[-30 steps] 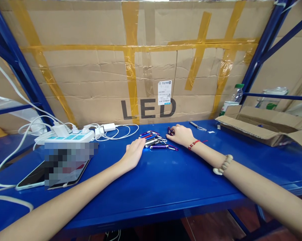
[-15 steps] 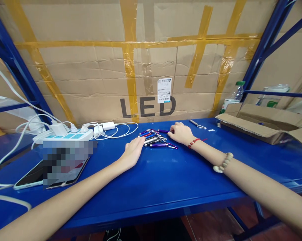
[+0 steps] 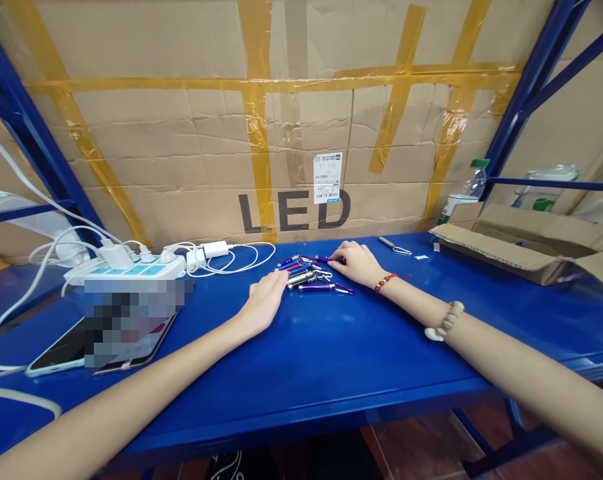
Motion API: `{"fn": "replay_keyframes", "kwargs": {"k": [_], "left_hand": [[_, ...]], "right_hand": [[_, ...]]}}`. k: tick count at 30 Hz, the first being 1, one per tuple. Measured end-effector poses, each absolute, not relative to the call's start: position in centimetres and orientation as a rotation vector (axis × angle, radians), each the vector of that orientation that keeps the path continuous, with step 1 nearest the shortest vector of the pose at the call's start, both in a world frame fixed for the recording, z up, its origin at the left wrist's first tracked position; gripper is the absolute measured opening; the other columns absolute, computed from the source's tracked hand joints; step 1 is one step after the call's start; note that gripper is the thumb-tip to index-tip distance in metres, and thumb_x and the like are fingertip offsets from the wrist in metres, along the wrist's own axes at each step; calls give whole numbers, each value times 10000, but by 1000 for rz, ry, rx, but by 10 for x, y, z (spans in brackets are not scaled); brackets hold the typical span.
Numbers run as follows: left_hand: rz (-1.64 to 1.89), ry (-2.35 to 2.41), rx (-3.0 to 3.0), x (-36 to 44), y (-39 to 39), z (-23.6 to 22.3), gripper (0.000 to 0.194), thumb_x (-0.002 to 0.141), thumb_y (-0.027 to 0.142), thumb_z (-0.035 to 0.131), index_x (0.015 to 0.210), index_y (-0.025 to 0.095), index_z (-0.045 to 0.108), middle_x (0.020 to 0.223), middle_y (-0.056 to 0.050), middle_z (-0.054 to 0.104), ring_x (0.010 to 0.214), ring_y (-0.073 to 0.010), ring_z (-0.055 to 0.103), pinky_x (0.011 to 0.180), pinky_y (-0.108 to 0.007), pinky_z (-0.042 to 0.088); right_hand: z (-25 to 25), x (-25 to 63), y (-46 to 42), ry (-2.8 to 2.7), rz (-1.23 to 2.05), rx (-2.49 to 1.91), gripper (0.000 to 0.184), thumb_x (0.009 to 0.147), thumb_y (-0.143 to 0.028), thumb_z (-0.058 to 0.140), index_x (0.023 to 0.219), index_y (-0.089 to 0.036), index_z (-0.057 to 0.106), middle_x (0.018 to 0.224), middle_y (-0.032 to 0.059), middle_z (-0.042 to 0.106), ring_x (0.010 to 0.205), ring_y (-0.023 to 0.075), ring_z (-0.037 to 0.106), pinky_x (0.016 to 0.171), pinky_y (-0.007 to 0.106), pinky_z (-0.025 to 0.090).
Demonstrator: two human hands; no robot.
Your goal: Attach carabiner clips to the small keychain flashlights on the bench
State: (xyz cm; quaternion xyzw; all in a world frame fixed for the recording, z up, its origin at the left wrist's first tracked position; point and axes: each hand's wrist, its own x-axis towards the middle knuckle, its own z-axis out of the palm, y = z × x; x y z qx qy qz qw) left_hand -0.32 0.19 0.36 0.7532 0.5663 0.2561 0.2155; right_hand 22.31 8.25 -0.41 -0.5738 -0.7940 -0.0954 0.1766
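Several slim metal keychain flashlights with carabiner clips lie in a small pile on the blue tabletop [image 3: 281, 360]. A silver flashlight [image 3: 300, 279] and a purple flashlight [image 3: 315, 289] are at its near side. My left hand [image 3: 263, 303] rests on the table at the pile's left, fingers stretched out, the tips beside or against the silver one's end; I cannot tell which. At the far right of the pile, the fingers of my right hand [image 3: 357, 263] are closed on another purple flashlight [image 3: 322, 258], its clip end hidden by them.
A white power strip [image 3: 151, 269] with cables and two phones [image 3: 56, 353] occupy the left. Behind stands a taped carton [image 3: 206, 167]. On the right are an opened cardboard box [image 3: 486, 257], a bottle [image 3: 464, 190], a grey-handled tool [image 3: 394, 245] and paper scraps [image 3: 421, 257].
My right hand has shifted slightly left along the purple flashlight, its fingers covering more of the clip end. My left hand stays beside the pile.
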Motion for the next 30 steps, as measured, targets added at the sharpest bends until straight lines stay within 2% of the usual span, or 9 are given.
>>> {"fn": "replay_keyframes", "kwargs": {"k": [3, 7, 11, 16, 22, 30], "left_hand": [[711, 1576, 2099, -3, 1, 5, 546, 937, 413, 82, 1168, 237, 544, 1280, -46, 566, 1299, -220, 378, 1089, -420, 245], [694, 1585, 2103, -3, 1, 5, 554, 936, 411, 78, 1166, 231, 549, 1303, -47, 548, 1305, -224, 371, 1087, -420, 246], [696, 1579, 2123, -4, 1, 4, 557, 936, 420, 84, 1144, 233, 566, 1295, -43, 555, 1293, -223, 385, 1077, -415, 264], [699, 1583, 2119, -4, 1, 4, 551, 939, 409, 88, 1149, 230, 565, 1301, -44, 551, 1293, -217, 388, 1075, -411, 268], [704, 1593, 2087, -4, 2, 4, 538, 935, 410, 102, 1169, 223, 548, 1304, -52, 550, 1294, -219, 387, 1080, -418, 261], [667, 1580, 2129, -2, 2, 5, 502, 928, 387, 139, 1110, 214, 574, 1284, -54, 563, 1283, -210, 401, 1090, -415, 243]], "right_hand": [[-6, 222, 85, -2139, -165, -1606, 228, 879, -320, 499, 927, -181, 672, 995, 79, 663, 951, 212, 564, 799, 326, 392], [-9, 220, 90, -1847, 168, -1491, 232, 912, -310, 437, 973, -161, 605, 914, 59, 700, 818, 157, 626, 749, 273, 436], [-10, 219, 93, -1652, 396, -1452, 211, 902, -313, 446, 973, -158, 571, 878, 63, 715, 789, 144, 654, 730, 256, 464], [-9, 218, 91, -1607, 460, -1430, 192, 877, -282, 469, 997, -153, 547, 871, 69, 717, 739, 140, 653, 718, 268, 477], [-7, 216, 89, -1519, 468, -1262, 252, 853, -338, 464, 1024, -157, 506, 858, 76, 691, 776, 157, 638, 704, 284, 487], [-6, 212, 87, -1501, 470, -1149, 234, 821, -295, 415, 1028, -195, 458, 777, 13, 629, 723, 151, 618, 721, 303, 482]]}}
